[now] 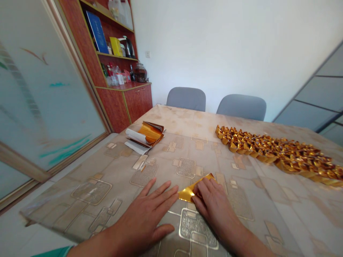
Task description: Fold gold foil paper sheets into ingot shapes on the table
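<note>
A piece of folded gold foil paper (187,194) lies near the front of the table, partly covered by my right hand (210,196). The fingers of that hand are curled down over the foil and grip it. My left hand (154,205) is spread flat, palm down, with its fingertips close to the foil's left corner. Whether those fingertips touch the foil I cannot tell. Further back on the left is a loose stack of gold and white foil sheets (154,134), curled up at the edges.
Many folded gold foil pieces (268,146) stand in rows along the table's right side. A patterned, shiny cover (120,171) lies over the table. Two grey chairs (186,98) stand behind it, and a red-brown cabinet (109,103) is at the back left.
</note>
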The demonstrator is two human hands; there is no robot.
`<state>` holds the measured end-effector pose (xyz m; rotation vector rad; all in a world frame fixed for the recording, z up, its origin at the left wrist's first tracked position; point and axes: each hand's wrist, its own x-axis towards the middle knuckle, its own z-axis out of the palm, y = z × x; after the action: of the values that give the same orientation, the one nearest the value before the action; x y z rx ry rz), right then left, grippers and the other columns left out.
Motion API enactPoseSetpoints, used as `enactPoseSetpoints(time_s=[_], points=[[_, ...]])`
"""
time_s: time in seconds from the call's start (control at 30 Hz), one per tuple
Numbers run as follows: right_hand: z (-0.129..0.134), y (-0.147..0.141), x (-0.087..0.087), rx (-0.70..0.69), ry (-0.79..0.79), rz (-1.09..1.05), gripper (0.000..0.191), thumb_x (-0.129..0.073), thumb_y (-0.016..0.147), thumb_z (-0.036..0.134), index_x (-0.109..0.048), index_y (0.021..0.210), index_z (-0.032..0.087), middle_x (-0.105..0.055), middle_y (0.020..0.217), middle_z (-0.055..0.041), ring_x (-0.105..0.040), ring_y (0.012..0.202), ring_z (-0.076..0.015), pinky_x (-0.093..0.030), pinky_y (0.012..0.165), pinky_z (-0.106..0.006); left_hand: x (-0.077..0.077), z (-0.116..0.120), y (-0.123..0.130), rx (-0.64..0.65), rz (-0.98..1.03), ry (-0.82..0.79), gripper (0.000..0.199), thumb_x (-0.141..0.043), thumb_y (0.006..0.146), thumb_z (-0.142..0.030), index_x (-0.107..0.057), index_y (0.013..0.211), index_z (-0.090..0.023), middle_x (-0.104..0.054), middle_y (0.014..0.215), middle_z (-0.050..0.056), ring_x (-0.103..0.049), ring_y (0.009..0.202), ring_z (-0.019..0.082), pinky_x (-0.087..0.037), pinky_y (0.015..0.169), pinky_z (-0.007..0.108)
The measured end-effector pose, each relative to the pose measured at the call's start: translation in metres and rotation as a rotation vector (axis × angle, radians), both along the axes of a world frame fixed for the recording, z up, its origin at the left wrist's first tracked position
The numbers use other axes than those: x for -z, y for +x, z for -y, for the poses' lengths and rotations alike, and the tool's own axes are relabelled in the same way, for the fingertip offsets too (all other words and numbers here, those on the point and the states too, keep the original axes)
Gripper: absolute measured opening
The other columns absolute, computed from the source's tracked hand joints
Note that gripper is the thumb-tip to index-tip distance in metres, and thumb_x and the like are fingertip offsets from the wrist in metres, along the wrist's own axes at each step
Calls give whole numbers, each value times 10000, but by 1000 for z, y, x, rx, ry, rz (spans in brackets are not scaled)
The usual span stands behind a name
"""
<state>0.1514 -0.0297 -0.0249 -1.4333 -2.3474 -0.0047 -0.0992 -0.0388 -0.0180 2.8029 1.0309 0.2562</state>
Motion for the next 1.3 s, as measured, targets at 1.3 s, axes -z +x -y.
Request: enactPoseSetpoints(time_s=[1.3], points=[[0, -8, 4, 112, -45, -68, 110, -625, 832, 158, -529, 805, 203, -597, 810, -45, -550, 784, -255, -395, 694, -364, -6, 7, 21, 28, -69, -81, 881, -679, 841, -431, -200, 1544, -203, -254, 1592, 93, -232, 1469, 320, -106, 1193, 600]])
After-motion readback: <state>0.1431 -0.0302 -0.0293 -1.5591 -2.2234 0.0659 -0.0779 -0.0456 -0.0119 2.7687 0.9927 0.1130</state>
